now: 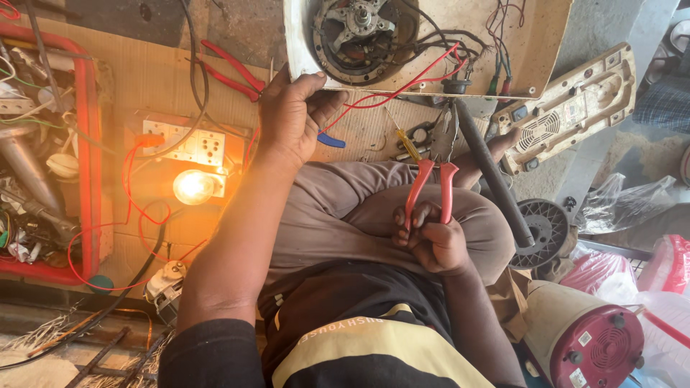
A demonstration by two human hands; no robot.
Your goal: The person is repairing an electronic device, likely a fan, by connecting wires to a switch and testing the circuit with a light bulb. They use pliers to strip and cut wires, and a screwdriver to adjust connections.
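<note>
Pliers [433,162] with red handles are sitting clenched in my right hand [430,241], jaws pointing away toward the opened cream appliance base [528,50]. My left hand [291,118] is gripping that base's near corner, well apart from the right. A lit bulb [192,187] is glowing left of my left forearm.

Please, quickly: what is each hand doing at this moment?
Left hand: closed on the edge of the white appliance housing.
Right hand: closed around the red-handled pliers.
</note>
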